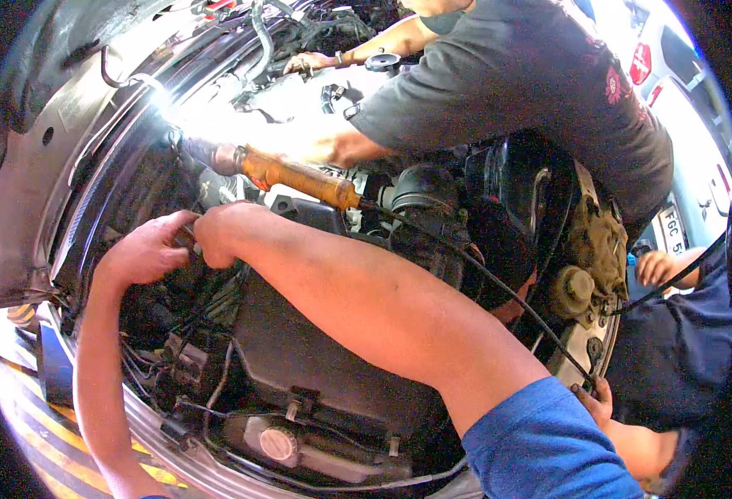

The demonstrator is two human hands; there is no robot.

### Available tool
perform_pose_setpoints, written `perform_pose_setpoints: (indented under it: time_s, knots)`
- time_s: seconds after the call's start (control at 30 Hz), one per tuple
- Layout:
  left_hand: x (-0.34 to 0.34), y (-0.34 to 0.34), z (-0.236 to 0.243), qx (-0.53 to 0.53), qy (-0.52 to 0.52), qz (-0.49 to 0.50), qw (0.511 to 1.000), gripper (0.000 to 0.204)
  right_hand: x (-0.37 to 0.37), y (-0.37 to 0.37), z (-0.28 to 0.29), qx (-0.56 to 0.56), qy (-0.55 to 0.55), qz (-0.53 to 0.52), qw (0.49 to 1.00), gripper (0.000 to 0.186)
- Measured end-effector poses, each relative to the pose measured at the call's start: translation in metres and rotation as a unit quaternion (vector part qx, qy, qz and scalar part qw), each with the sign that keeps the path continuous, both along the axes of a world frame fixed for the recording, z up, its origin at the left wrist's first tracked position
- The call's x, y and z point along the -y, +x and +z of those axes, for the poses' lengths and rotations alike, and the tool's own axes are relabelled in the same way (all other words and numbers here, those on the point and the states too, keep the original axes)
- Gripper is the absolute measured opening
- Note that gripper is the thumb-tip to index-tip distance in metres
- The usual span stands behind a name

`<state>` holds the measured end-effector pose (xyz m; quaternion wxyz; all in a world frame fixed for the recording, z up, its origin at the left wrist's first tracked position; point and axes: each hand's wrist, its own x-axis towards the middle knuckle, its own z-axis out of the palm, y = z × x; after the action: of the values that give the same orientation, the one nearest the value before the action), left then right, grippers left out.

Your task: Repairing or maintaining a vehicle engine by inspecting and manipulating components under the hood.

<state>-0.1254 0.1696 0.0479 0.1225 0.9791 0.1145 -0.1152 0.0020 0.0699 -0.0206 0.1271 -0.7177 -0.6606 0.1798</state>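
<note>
Inside a car's engine bay, my left hand (151, 246) and my right hand (225, 233) meet at the left side. Both have bent fingers closed around something small between them, which I cannot make out. My right arm, in a blue sleeve, crosses over a large black plastic cover (316, 349). Just above my hands lies a work lamp with an orange handle (299, 177), its light glaring toward the upper left. Dark wiring and hoses (204, 320) run below my left hand.
A co-worker in a dark T-shirt (499, 91) leans over the far side, arms in the bay. Another person's hand (600, 401) rests at the right edge by the lamp's black cable (499, 283). A pale tank with a round cap (279, 446) sits near the front.
</note>
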Motion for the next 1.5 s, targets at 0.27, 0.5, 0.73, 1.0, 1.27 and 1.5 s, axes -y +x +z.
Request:
perform_pose_setpoints:
  time_s: [0.27, 0.5, 0.73, 1.0, 1.27, 1.5]
  knots:
    - [0.009, -0.002, 0.005, 0.009, 0.029, 0.001, 1.0, 0.056, 0.004, 0.0, 0.005, 0.015, -0.014, 0.03, 0.999, 0.036]
    - [0.013, -0.001, 0.007, 0.014, 0.008, -0.001, 1.0, 0.053, 0.0, -0.001, 0.007, 0.032, -0.03, 0.038, 0.998, 0.044]
    - [0.012, -0.002, 0.007, 0.025, 0.007, -0.012, 1.0, 0.052, 0.011, -0.001, 0.015, 0.013, -0.028, 0.027, 0.999, 0.036]
    - [0.007, -0.001, 0.004, 0.016, 0.008, -0.022, 1.0, 0.054, 0.013, -0.002, 0.016, 0.025, -0.026, 0.018, 0.999, 0.039]
    - [0.008, 0.0, 0.005, 0.019, 0.004, -0.019, 1.0, 0.054, 0.012, -0.002, 0.012, 0.031, -0.01, 0.02, 0.999, 0.039]
    - [0.004, -0.003, 0.003, 0.022, -0.011, -0.012, 1.0, 0.052, 0.012, -0.002, 0.013, 0.022, -0.023, 0.003, 0.999, 0.037]
